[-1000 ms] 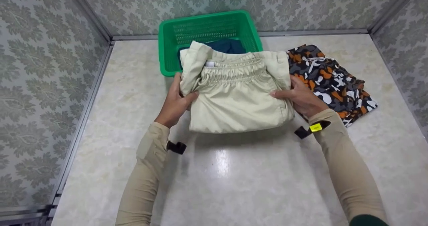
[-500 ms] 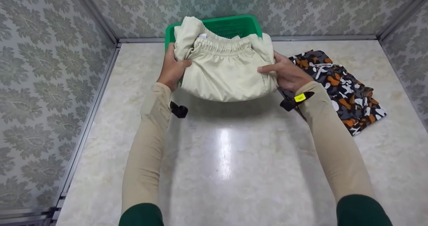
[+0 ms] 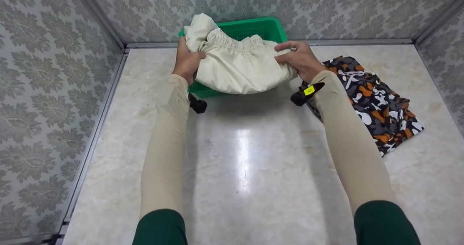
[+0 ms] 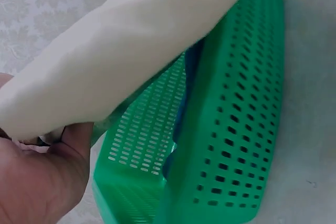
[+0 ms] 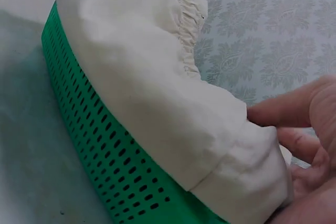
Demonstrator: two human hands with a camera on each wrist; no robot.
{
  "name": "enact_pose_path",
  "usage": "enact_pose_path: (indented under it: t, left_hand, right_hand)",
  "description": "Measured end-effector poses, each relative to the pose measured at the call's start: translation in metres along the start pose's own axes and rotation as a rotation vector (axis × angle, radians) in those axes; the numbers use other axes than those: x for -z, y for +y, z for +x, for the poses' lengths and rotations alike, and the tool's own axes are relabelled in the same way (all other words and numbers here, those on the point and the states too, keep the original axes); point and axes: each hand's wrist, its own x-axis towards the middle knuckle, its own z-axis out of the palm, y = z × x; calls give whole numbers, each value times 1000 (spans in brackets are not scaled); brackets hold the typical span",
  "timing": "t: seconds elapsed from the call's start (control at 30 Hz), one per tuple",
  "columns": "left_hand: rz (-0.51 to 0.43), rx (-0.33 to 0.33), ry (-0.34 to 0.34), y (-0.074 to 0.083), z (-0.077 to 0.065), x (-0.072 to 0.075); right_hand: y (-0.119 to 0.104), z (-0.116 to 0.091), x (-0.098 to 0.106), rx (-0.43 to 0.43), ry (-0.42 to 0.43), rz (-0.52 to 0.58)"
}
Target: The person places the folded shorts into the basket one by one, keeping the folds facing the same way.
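Cream shorts (image 3: 243, 65) with a gathered elastic waistband hang folded between the two hands, over the green plastic basket (image 3: 268, 25). My left hand (image 3: 187, 61) grips their left side, thumb on top of the cloth. On the other side my right hand (image 3: 300, 59) pinches the right edge between thumb and fingers. The left wrist view has the folded cream cloth (image 4: 115, 51) above the basket's slotted wall (image 4: 231, 129), and a strip of dark blue cloth (image 4: 191, 72) inside the basket. In the right wrist view the cloth covers much of the basket's rim.
Patterned shorts (image 3: 377, 100) in black, orange and white with a white drawstring lie on the table (image 3: 232, 165) to the right, partly behind the right forearm. Patterned wall panels (image 3: 54, 111) with metal rails stand at the back and sides, the rear one close behind the basket.
Both hands have carried the cream shorts away from me, from in front of the basket to over it. The right hand's index finger has lifted a little from the cloth.
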Motion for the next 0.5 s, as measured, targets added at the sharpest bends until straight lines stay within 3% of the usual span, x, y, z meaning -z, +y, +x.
enact_pose_path:
  t: [0.13, 0.27, 0.4, 0.5]
  left_hand:
    - [3, -14, 41, 0, 10, 0]
    - [55, -44, 119, -3, 21, -3]
    - [203, -30, 160, -8, 29, -10]
    - [369, 17, 157, -17, 34, -16]
  right_hand:
    - [-2, 7, -6, 36, -21, -101]
    - [0, 20, -18, 159, 26, -281]
    - [8, 35, -24, 313, 39, -539]
    - [15, 41, -25, 352, -17, -708]
